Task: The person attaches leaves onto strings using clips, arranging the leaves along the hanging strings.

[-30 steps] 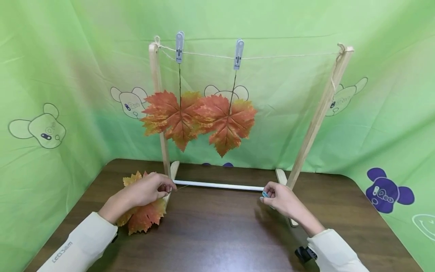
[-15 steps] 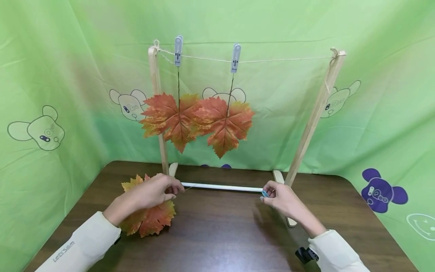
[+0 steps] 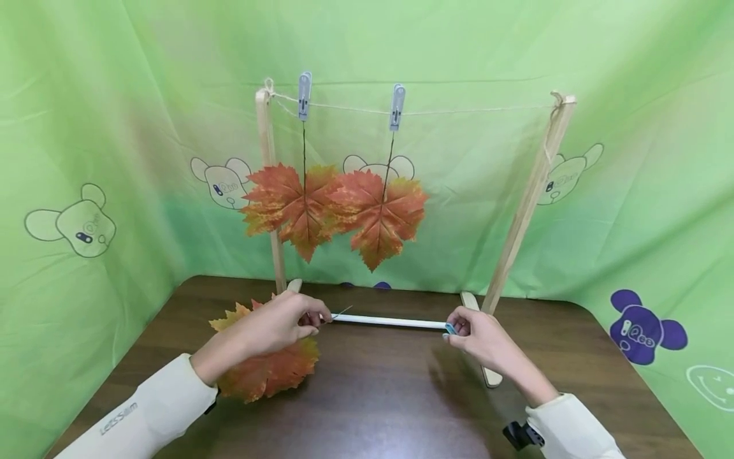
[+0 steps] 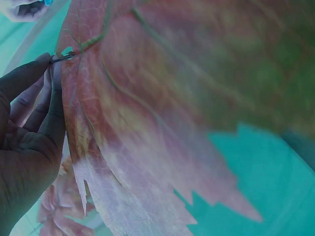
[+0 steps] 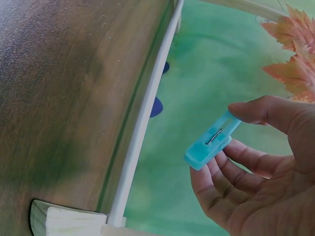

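My left hand (image 3: 283, 326) pinches the thin stem of an artificial maple leaf (image 4: 142, 108) between thumb and fingers. The red-orange leaf hangs below and behind that hand, over the table's left part. In my right hand (image 3: 484, 338) is a light-blue clothespin (image 5: 211, 142), held between thumb and fingers near the right post. Two similar leaves, a left one (image 3: 292, 204) and a right one (image 3: 381, 213), hang by their stems from a string (image 3: 470, 112). A grey clothespin (image 3: 304, 97) grips the left stem and another grey clothespin (image 3: 397, 108) the right.
The string runs between a left wooden post (image 3: 266, 131) and a right wooden post (image 3: 529, 204). A white rod (image 3: 390, 321) joins them low down, behind my hands. Wooden feet (image 3: 491, 377) rest on the brown table (image 3: 378, 401). Green printed cloth (image 3: 487, 38) surrounds it.
My left hand has moved right with the leaf, along the front of the white rod. My right hand stays nearly in place with the light-blue clothespin. The head view has shifted slightly.
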Motion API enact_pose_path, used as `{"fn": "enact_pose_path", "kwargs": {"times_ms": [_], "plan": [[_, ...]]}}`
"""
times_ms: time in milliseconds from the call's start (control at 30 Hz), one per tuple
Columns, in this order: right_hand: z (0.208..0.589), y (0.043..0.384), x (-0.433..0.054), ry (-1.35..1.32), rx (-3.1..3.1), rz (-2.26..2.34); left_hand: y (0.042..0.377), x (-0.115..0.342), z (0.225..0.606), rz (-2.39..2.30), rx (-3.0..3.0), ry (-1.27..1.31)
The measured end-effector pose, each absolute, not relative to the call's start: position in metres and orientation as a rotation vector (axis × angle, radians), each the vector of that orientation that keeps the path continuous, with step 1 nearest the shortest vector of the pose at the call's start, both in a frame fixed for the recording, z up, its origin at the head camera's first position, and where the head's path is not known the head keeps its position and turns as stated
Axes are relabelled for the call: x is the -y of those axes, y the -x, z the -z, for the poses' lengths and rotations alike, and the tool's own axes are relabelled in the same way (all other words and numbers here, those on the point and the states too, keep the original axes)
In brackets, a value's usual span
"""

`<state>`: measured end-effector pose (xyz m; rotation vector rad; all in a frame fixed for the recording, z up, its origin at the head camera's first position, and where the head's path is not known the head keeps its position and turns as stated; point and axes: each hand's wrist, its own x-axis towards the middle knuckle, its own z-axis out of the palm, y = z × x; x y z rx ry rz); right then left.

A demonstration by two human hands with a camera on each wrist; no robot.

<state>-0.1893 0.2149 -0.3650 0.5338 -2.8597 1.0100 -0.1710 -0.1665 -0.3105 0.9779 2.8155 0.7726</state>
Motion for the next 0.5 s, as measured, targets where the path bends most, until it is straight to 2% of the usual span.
{"fn": "enact_pose_path", "kwargs": {"times_ms": [500], "plan": [[0.351,0.176,-0.222,-0.522,2.812,-1.001,0.167,0.127,0.293,-0.911,-2.856,-1.018]]}}
